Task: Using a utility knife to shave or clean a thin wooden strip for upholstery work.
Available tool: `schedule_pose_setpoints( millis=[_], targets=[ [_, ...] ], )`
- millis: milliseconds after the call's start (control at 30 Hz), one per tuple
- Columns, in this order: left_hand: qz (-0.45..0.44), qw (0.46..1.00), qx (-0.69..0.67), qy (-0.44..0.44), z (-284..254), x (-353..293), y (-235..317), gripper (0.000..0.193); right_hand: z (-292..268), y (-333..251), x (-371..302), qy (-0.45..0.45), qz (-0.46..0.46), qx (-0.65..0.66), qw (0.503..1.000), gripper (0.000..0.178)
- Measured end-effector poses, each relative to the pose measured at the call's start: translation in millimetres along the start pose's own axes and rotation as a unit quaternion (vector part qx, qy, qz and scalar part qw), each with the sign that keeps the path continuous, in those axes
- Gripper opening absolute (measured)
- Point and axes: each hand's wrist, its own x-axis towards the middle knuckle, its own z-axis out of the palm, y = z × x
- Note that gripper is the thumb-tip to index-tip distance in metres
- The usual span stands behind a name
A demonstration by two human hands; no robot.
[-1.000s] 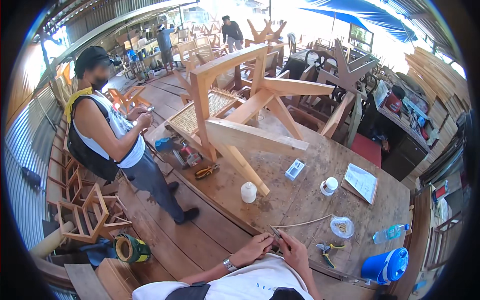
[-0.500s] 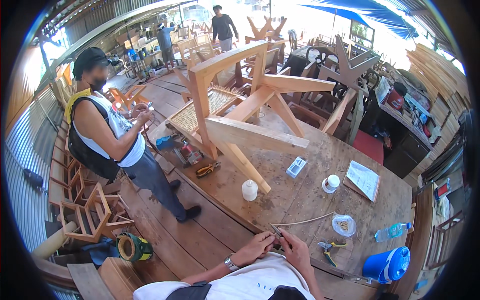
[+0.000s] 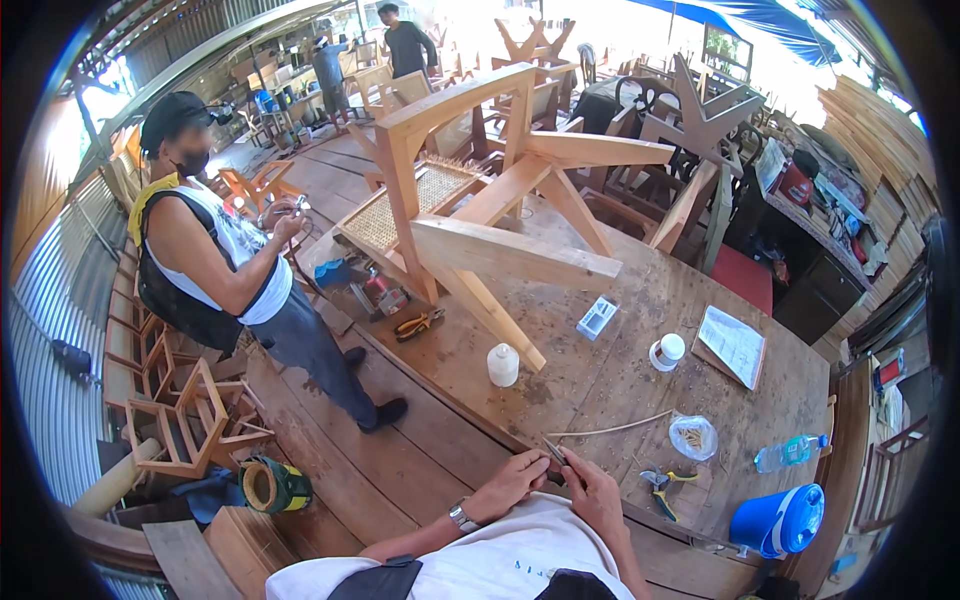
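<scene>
Both hands meet close to my body at the table's near edge. My right hand (image 3: 594, 487) is closed round a thin, pointed metal tool (image 3: 553, 450) that looks like a small knife blade, its tip sticking out away from me. Beside it, my left hand (image 3: 514, 482) has its fingertips pinched together; what lies between them is too small to tell. Just beyond the fingers a thin pale cane strip (image 3: 618, 428) lies on the wooden table (image 3: 570, 390). To the right are yellow-handled pliers (image 3: 662, 490) and a clear plastic bag of small wooden pegs (image 3: 693, 437).
An upturned wooden chair frame (image 3: 515, 250) with woven cane seat stands on the table. Near it are a white bottle (image 3: 503, 365), white jar (image 3: 666, 352), papers (image 3: 730, 345), orange-handled pliers (image 3: 419, 324), water bottle (image 3: 790, 454) and blue jug (image 3: 777, 522). A co-worker (image 3: 215, 220) stands left.
My view has shifted slightly, and my hands stay together with small finger movements. The far person in dark clothes has moved left. The co-worker at left still handles something small.
</scene>
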Motion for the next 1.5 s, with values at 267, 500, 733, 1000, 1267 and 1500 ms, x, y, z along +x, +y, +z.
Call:
schedule_pose_setpoints(
  millis=[267, 500, 733, 1000, 1267, 1500],
  targets=[
    [-0.008, 1.0, 0.006, 0.001, 7, -7, 5, 0.021, 7, 5, -14, 0.013, -0.009, 0.002, 1.0, 0.036],
    [-0.005, 0.999, -0.04, 0.004, 14, -20, 29, 0.025, 1, -13, -14, 0.032, -0.021, -0.022, 0.999, 0.047],
    [-0.025, 0.999, -0.025, -0.027, 13, -27, 22, 0.026, -3, -19, -26, 0.034, -0.01, -0.032, 0.999, 0.049],
    [0.044, 0.995, 0.091, 0.026, 17, -30, 11, 0.019, -1, -20, -32, 0.028, -0.013, -0.068, 0.997, 0.047],
    [0.0, 0.998, 0.067, 0.007, 9, -52, 14, 0.016, 1, -7, -29, 0.149, 0.031, -0.025, 0.988, 0.044],
    [0.001, 0.999, 0.034, 0.043, 13, -38, 17, 0.015, -2, -20, -29, -0.009, 0.001, -0.039, 0.999, 0.05]
  ],
)
